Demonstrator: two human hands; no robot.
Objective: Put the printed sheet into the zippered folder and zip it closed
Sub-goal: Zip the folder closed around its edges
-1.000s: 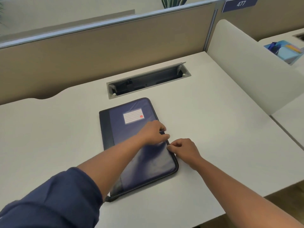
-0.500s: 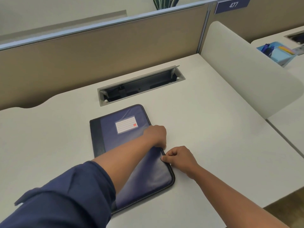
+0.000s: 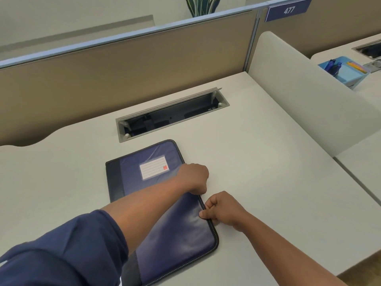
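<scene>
bare desk [image 3: 257,172] right of folder [image 3: 185,234], cable tray [image 3: 171,118] behind, divider [image 3: 299,96] right

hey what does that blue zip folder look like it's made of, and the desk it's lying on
Zippered folder: looks like soft synthetic fabric or faux leather with a slight sheen; it wrinkles and catches light, with pale stitching along a dark bound edge. The exact cloth is unclear. Desk: seemingly matte off-white laminate, smooth and even with no grain.
</scene>
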